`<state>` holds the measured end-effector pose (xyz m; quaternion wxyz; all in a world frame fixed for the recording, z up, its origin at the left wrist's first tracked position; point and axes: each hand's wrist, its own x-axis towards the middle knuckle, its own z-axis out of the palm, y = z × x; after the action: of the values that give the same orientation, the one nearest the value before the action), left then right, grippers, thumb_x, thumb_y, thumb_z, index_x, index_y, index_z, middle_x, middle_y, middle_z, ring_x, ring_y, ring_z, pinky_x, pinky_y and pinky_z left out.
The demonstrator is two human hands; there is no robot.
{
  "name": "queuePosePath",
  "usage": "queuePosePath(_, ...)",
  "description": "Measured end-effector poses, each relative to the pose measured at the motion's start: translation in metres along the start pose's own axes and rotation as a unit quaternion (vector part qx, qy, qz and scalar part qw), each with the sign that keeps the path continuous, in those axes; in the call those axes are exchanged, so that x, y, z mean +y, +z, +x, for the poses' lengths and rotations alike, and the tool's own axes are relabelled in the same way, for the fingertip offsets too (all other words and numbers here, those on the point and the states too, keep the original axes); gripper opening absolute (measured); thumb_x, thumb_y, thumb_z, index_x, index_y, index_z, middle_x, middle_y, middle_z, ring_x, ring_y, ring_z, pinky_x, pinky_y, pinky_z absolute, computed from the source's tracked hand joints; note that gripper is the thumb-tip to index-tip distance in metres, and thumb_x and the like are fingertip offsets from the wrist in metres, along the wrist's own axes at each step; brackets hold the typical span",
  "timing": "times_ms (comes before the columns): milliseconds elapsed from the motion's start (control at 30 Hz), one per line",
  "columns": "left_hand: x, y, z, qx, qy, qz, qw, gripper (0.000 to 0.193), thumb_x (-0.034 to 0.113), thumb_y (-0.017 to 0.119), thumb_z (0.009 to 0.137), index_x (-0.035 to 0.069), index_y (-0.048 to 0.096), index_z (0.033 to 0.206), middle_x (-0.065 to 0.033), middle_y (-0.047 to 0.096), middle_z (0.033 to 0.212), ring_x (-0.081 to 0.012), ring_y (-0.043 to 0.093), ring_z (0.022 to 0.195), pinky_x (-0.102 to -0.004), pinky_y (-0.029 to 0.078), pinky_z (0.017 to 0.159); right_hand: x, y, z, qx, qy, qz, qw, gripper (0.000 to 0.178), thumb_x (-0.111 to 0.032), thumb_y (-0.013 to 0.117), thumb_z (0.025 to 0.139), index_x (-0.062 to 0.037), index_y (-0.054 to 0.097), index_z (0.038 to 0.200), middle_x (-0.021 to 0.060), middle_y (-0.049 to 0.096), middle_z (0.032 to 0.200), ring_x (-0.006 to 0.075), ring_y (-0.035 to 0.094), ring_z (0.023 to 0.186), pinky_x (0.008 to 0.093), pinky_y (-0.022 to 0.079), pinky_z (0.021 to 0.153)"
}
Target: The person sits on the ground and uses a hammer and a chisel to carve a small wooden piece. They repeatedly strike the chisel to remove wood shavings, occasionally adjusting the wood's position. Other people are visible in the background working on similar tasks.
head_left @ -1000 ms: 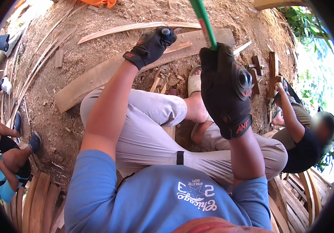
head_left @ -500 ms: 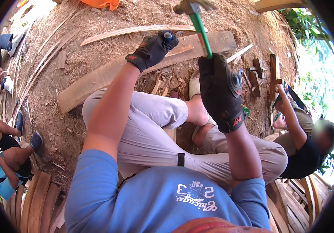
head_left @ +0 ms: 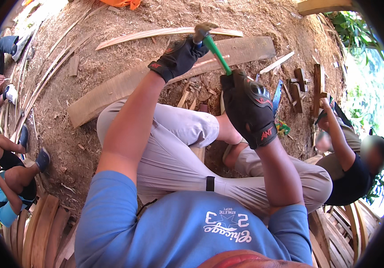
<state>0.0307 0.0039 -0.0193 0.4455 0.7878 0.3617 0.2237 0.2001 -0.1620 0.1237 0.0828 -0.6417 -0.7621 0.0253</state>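
My left hand (head_left: 179, 57), in a black work glove, is closed round a blue-handled chisel (head_left: 197, 44); only the top of its handle shows, and its blade is hidden below the fist. My right hand (head_left: 251, 107), gloved too, grips the green handle of a claw hammer (head_left: 217, 54). The hammer's head is right over the chisel's top, seeming to meet it. Under my left hand lies a long, wide, slightly curved wooden board (head_left: 107, 91), with a thin pale strip of wood on it.
A blue saw blade (head_left: 277, 94) lies right of my right hand. Wood offcuts (head_left: 295, 96) and chips litter the dirt ground. A long curved strip (head_left: 165, 33) lies beyond the board. One person (head_left: 350, 156) sits at right, others at left. Curved timbers (head_left: 42, 232) are stacked behind.
The hammer has come down and leftward from its raised place to the chisel's top. My right hand is slightly lower, uncovering the saw blade. My left hand keeps its grip.
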Motion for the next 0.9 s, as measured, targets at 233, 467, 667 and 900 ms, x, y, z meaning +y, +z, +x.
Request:
queuePosePath(233, -0.003, 0.005, 0.001, -0.004, 0.006, -0.070, 0.998, 0.023, 0.026, 0.057, 0.108, 0.004, 0.063, 0.106, -0.0081, 0.072, 0.104, -0.0180, 0.068, 0.100, -0.0355, 0.055, 0.093, 0.038, 0.059, -0.011, -0.035, 0.216, 0.099, 0.971, 0.031, -0.029, 0.049, 0.107, -0.0025, 0.061, 0.098, 0.0257, 0.066, 0.088, 0.0447, 0.067, 0.085, 0.0525, 0.052, 0.070)
queuePosePath(467, 0.000, -0.001, 0.001, 0.153, 0.041, -0.077, 0.984, 0.017, 0.022, 0.058, 0.108, 0.006, 0.063, 0.107, -0.0055, 0.072, 0.099, -0.0177, 0.070, 0.097, -0.0337, 0.056, 0.089, 0.076, 0.145, -0.057, -0.089, 0.247, 0.121, 0.957, 0.035, -0.032, 0.047, 0.107, -0.0019, 0.064, 0.101, 0.0265, 0.068, 0.089, 0.0483, 0.066, 0.086, 0.0575, 0.050, 0.074)
queuePosePath(667, -0.001, -0.020, 0.006, 0.201, 0.055, -0.082, 0.975, 0.019, 0.027, 0.060, 0.108, 0.009, 0.064, 0.110, -0.0058, 0.075, 0.101, -0.0154, 0.070, 0.097, -0.0328, 0.056, 0.086, 0.079, 0.195, -0.069, 0.077, 0.174, 0.050, 0.980, 0.041, -0.033, 0.045, 0.107, 0.0022, 0.065, 0.099, 0.0304, 0.070, 0.097, 0.0505, 0.067, 0.093, 0.0581, 0.052, 0.082)
queuePosePath(900, -0.005, -0.006, 0.003, 0.181, 0.045, -0.073, 0.980, 0.017, 0.024, 0.059, 0.107, 0.008, 0.065, 0.110, -0.0058, 0.075, 0.102, -0.0162, 0.069, 0.094, -0.0334, 0.056, 0.085, 0.064, 0.186, -0.075, -0.044, 0.164, 0.064, 0.983, 0.045, -0.034, 0.044, 0.106, 0.0036, 0.068, 0.099, 0.0320, 0.070, 0.100, 0.0517, 0.066, 0.097, 0.0572, 0.052, 0.089)
